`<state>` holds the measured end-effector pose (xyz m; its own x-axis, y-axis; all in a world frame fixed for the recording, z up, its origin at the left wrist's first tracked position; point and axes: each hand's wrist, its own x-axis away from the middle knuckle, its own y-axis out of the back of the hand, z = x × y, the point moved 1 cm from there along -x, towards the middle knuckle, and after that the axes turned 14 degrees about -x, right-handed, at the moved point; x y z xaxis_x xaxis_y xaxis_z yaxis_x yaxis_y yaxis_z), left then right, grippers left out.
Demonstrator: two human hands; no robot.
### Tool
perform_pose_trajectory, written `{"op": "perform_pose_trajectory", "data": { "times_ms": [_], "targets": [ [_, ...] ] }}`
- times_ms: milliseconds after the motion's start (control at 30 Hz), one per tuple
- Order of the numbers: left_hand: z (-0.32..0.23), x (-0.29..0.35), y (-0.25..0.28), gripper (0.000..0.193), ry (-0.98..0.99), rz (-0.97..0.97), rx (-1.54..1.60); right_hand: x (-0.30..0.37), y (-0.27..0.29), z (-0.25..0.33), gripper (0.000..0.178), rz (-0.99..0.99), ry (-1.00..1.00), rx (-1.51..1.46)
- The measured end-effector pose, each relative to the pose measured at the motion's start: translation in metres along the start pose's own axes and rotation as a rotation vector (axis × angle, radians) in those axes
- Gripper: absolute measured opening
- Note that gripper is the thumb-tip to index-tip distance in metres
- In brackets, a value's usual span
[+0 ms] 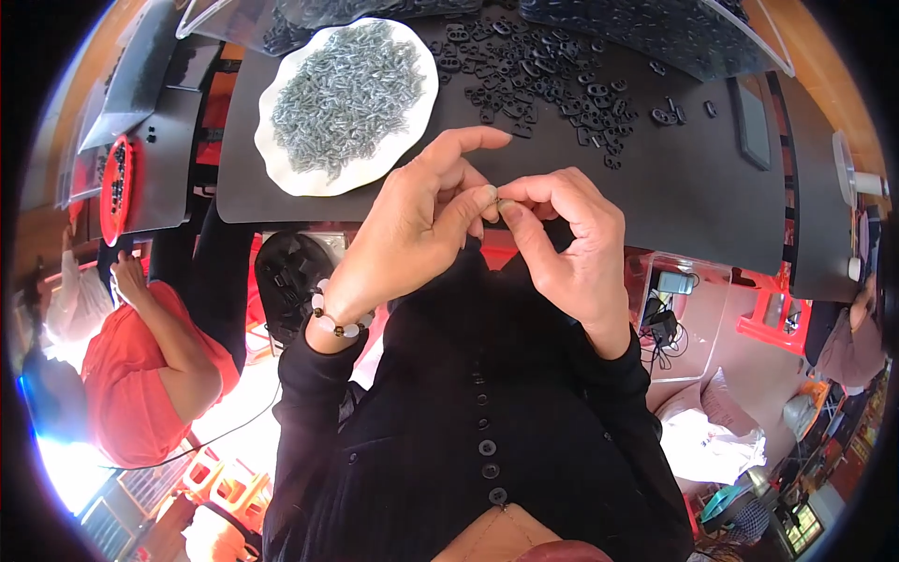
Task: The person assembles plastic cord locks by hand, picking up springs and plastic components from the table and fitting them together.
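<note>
My left hand [403, 225], with a beaded bracelet at the wrist, is raised at the table's near edge, its index finger stretched away from the thumb. Facing it, my right hand [576, 234] pinches with thumb and index finger. The fingertips of both hands meet around something small and dark, mostly hidden between them. Just beyond my left hand stands a white wavy-rimmed plate [314, 184] heaped with small metal springs [351, 98]. Past my fingers, loose black plastic parts with holes, like cord-lock pieces [595, 117], lie scattered on the dark table [674, 178].
Clear bins [646, 37] of black parts line the far edge. A dark flat device [751, 126] lies at the right. Below the table is a clear box [693, 323] with cables. At the left, a person in red [159, 384] sits near a red tray [116, 192].
</note>
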<state>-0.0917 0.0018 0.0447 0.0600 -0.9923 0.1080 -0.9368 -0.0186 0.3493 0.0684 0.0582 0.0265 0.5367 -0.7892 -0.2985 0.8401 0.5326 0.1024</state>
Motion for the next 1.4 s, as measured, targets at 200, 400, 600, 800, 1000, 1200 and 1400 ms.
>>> {"op": "perform_pose_trajectory", "data": {
  "times_ms": [200,400,600,800,1000,1200,1400],
  "targets": [
    [0.004,-0.003,-0.014,0.024,0.096,0.0,0.096,0.007,0.006,-0.004,0.014,-0.03,0.033,0.111],
    [0.013,-0.003,-0.031,0.012,0.103,-0.068,0.176,0.01,0.012,-0.004,0.011,-0.047,0.052,0.179],
    [0.018,-0.003,-0.036,0.012,0.095,-0.104,0.2,0.01,0.015,-0.008,0.01,-0.055,0.05,0.201],
    [0.019,0.0,-0.034,0.014,0.108,-0.065,0.179,0.011,0.015,-0.011,0.011,-0.04,0.039,0.198],
    [0.025,-0.003,-0.037,0.01,0.08,-0.205,0.284,0.013,0.017,-0.004,0.014,-0.17,-0.198,-0.075],
    [0.019,-0.001,-0.04,0.009,0.004,-0.257,0.3,0.018,0.024,-0.008,0.013,-0.237,-0.254,-0.491],
    [0.015,0.0,-0.051,0.009,-0.025,-0.254,0.317,0.02,0.022,-0.007,0.015,-0.255,-0.222,-0.449]
  ]
}}
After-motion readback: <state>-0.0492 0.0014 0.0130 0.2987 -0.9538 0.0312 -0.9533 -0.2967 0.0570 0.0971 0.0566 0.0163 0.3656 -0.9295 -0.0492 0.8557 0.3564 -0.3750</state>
